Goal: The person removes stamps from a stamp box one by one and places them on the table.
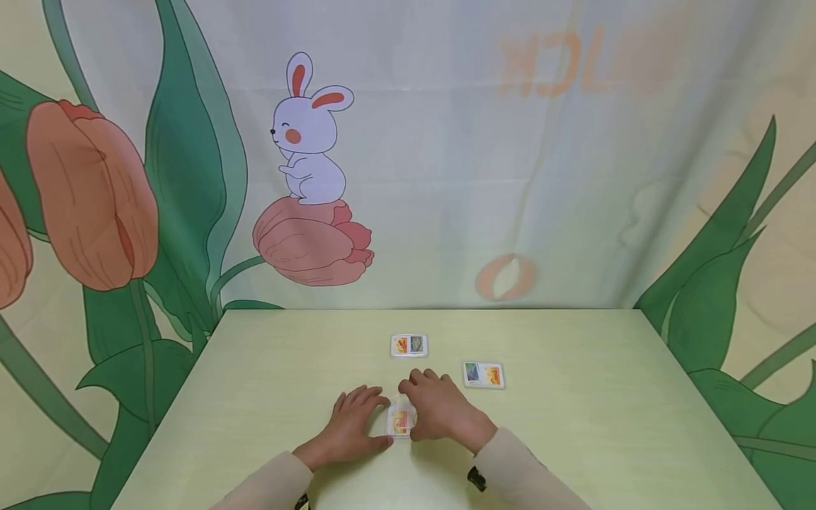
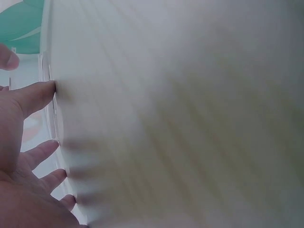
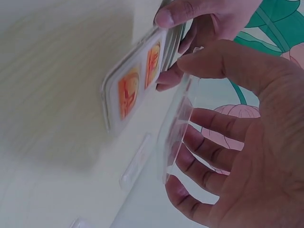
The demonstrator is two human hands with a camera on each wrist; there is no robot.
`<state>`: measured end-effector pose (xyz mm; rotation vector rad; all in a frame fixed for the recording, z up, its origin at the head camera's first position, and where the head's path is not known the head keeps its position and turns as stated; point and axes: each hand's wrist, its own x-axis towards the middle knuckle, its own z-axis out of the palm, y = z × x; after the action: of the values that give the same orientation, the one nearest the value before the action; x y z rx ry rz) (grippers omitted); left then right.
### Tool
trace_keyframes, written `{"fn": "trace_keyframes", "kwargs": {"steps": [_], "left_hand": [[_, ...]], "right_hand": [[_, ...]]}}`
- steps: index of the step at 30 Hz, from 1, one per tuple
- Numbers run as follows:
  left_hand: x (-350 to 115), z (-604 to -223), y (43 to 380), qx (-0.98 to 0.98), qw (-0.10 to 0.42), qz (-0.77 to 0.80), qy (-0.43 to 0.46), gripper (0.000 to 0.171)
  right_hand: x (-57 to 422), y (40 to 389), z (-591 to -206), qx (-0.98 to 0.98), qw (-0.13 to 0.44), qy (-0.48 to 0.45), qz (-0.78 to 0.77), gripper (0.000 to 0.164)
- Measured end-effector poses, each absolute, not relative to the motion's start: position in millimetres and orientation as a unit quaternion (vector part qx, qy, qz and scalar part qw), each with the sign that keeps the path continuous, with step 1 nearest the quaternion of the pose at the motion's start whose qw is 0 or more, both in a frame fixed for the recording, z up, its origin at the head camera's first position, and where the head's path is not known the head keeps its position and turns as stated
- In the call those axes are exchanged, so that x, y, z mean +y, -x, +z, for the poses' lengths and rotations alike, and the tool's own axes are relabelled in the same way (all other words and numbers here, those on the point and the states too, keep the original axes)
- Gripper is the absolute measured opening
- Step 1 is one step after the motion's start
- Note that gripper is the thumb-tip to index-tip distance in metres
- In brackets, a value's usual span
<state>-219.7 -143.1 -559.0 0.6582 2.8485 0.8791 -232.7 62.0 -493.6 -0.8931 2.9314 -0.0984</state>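
Observation:
On the table in front of me lies a flat, clear-edged picture case (image 1: 400, 423) with two orange pictures, plain in the right wrist view. My left hand (image 1: 350, 428) holds it at its left side between thumb and index finger, the other fingers spread on the tabletop. Above the case, my right hand (image 1: 441, 409) grips a thin clear plastic cover (image 3: 176, 126) by its edges, thumb at one end and fingertips along the other. The cover is tilted and apart from the case. In the left wrist view, the left fingers (image 2: 40, 97) hide most of the case.
Behind my hands lies another flat picture case (image 1: 409, 346), orange and grey. To the right is a similar case (image 1: 484, 375) with a blue-green and an orange picture. The pale table (image 1: 287, 354) ends at a hanging cloth (image 1: 433, 212) printed with tulips and a rabbit.

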Motion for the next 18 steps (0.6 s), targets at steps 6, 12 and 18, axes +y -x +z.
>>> {"fn": "trace_keyframes", "kwargs": {"steps": [6, 12, 18], "left_hand": [[-141.9, -561.1, 220.5, 0.936, 0.047, 0.28, -0.21, 0.055], [-142.0, -560.2, 220.0, 0.936, 0.048, 0.277, -0.213, 0.056], [-142.0, -558.0, 218.5, 0.935, 0.046, 0.278, -0.215, 0.055]], "right_hand": [[75.7, 231.4, -493.4, 0.956, 0.037, 0.289, -0.041, 0.067], [92.7, 230.0, -494.7, 0.957, 0.033, 0.283, -0.05, 0.067], [109.1, 226.9, -496.4, 0.958, 0.019, 0.279, -0.059, 0.066]]}}
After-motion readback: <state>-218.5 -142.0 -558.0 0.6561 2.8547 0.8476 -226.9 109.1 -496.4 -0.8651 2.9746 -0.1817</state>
